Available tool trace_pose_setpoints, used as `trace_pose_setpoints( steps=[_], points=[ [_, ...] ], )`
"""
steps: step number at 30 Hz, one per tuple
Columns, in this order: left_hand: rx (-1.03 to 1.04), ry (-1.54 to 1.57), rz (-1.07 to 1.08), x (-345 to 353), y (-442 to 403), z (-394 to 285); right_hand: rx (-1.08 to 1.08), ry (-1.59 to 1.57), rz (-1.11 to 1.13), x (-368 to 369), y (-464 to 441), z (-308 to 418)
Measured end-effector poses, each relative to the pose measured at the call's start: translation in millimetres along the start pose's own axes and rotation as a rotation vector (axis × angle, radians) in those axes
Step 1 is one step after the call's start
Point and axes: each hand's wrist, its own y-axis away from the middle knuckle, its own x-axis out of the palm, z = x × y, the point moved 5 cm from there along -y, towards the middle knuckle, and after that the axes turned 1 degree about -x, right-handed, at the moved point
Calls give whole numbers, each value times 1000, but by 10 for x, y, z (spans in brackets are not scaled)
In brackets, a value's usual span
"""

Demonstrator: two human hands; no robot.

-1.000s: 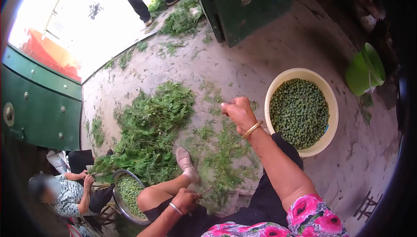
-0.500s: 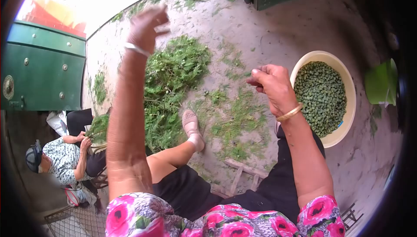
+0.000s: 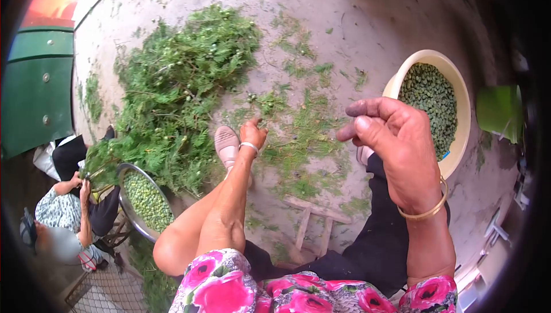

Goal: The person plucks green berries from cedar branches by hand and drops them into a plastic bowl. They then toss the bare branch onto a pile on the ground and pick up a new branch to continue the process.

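Note:
My left hand [image 3: 253, 135], with a pale bracelet, is low over the floor beside my pink sandal [image 3: 225, 139]. Its fingers are partly apart and nothing shows in them. A small green sprig clump [image 3: 270, 103] lies just beyond its fingertips. Left of it spreads a large heap of leafy evergreen branches [image 3: 189, 66] dotted with small round cones. My right hand [image 3: 396, 146], wearing a gold bangle, hangs in front of a cream tub [image 3: 461, 140] full of small green cones [image 3: 427, 103]. Its fingers are curled, thumb against them; whatever they hold is hidden.
At left a seated person [image 3: 60, 209] handles a sprig near a metal basin [image 3: 120, 189] of lighter green cones [image 3: 146, 201]. A green cabinet [image 3: 37, 95] stands behind them, a green bucket [image 3: 498, 111] at far right. A wooden stool frame [image 3: 313, 212] sits between my legs.
My left hand has dropped from high above the branch heap to near my sandal. My right hand has come closer to me. The view has shifted, bringing the metal basin into sight.

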Motion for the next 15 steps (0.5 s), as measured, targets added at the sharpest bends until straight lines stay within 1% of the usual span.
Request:
trace_pose_setpoints(
  steps=[1, 2, 4, 6, 7, 8, 11, 14, 15],
  points=[
    [-53, 46, -4, -83, -36, -209, 36, -20, 0, -6, -2, 4],
    [-47, 52, 15, -64, -143, -288, 47, -15, -16, 0, 5, 12],
    [-59, 18, -87, -74, -374, -329, 42, -23, -17, 6, 24, 22],
    [-9, -137, -124, -31, -525, -370, 75, -13, -13, -54, 33, -11],
    [-51, -205, -49, -45, -550, -436, 86, -35, 12, -44, 45, -23],
    [-78, -245, -16, 58, -633, -336, 97, -57, 38, -41, 49, -29],
    [-56, -312, -35, 76, -634, -383, 84, -15, 44, -85, 25, -37],
    [-61, -239, -56, -40, -490, -411, 71, 34, 48, -122, 15, -33],
    [-209, 232, 53, -2, -434, -349, 70, 70, 47, -125, 7, -26]
  ],
)
